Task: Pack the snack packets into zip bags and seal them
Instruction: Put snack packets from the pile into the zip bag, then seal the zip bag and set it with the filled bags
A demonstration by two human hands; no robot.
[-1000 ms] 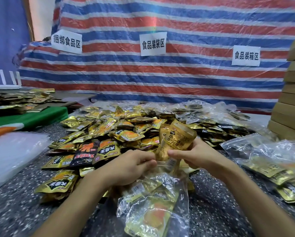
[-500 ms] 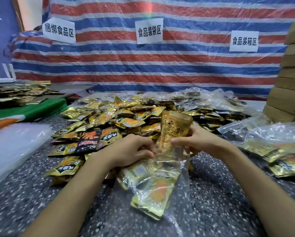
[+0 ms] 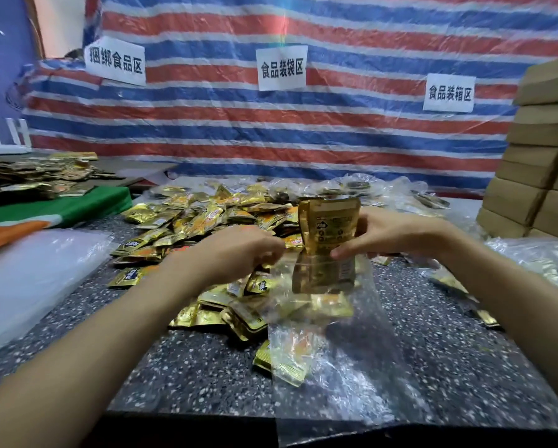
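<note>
A clear zip bag hangs over the speckled table, with gold snack packets in its lower part. My left hand pinches the left edge of the bag's mouth. My right hand grips a stack of gold packets that stands upright, its lower half inside the bag's mouth. A big pile of loose gold packets lies just behind my hands.
Stacked cardboard boxes rise at the right. Filled clear bags lie at the right, and empty plastic bags at the left. A striped tarp with paper signs closes the back. The table's front edge is near me.
The stack of packets in my right hand has gone lower into the bag's mouth. The bag now hangs further down, toward the table's front edge.
</note>
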